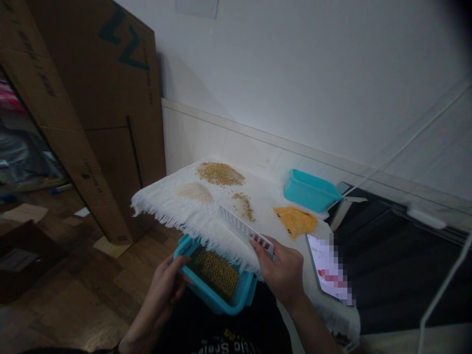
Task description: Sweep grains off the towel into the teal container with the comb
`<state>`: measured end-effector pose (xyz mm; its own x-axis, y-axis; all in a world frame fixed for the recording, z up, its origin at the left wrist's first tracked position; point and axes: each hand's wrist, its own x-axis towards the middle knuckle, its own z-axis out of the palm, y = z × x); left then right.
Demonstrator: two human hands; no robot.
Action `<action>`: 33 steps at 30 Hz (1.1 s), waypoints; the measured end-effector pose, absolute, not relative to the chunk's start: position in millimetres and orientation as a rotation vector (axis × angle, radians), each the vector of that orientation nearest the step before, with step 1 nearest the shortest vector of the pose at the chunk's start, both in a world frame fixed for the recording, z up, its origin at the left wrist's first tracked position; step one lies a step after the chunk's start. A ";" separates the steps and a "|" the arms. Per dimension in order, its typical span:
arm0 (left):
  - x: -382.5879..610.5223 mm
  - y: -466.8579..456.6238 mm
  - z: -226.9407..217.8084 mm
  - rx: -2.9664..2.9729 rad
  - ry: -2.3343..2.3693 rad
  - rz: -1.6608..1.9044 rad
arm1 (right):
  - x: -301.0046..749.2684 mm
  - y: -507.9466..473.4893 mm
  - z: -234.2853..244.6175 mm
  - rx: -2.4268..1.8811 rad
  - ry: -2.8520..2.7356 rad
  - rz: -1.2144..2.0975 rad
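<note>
Two hands busy. Left hand (162,290) clamped on teal tub (241,297) wall; tub sits just under surface (265,196) front edge, part-full w/ beans (216,273). Rigid, prob weighty, spills if tipped: grip rim, keep level. Right hand (283,273) pinches white scraper (239,226) near end; light, stiff.

The far side of my teal tub (217,305) is hidden under the fringed towel (206,219). My right hand (282,268) covers the near end of the white slotted strip (238,224). The phone (328,270) screen is blurred out. My shirt's lettering (224,344) is cut off by the bottom edge, and the pale heap (195,191) is too fine to identify.
</note>
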<state>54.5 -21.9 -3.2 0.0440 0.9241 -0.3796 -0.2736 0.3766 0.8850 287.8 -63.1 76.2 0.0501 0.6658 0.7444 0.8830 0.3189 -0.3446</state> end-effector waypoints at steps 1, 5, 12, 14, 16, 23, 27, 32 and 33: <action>53.6 -21.5 -2.9 0.713 1.168 1.042 | 286.0 -65.6 76.5 -1.406 -1.688 -0.299; 52.0 -20.3 -2.6 0.706 1.176 1.040 | 286.7 -73.4 76.4 -1.391 -1.669 -0.392; 55.5 -20.1 -2.4 0.712 1.183 1.046 | 295.7 -70.8 73.4 -1.412 -1.626 -0.479; 56.0 -20.6 -1.8 0.717 1.176 1.050 | 292.0 -71.3 72.8 -1.385 -1.663 -0.483; 55.9 -21.1 -1.0 0.716 1.163 1.058 | 286.5 -73.8 72.6 -1.386 -1.682 -0.475; 55.8 -20.6 1.7 0.713 1.176 1.048 | 268.2 -91.2 73.4 -1.411 -1.709 -0.298; 55.8 -20.4 1.8 0.716 1.195 1.038 | 273.3 -92.4 73.4 -1.428 -1.677 -0.260; 56.0 -20.9 1.6 0.712 1.171 1.051 | 312.2 -80.1 70.3 -1.557 -1.423 -0.431; 56.4 -21.0 1.6 0.711 1.172 1.052 | 321.1 -78.6 69.1 -1.583 -1.365 -0.422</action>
<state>56.4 -21.0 1.6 0.0395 0.9242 -0.3799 -0.2783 0.3753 0.8841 321.1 -78.6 69.1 0.3122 0.5607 0.7669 0.8956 0.0957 -0.4345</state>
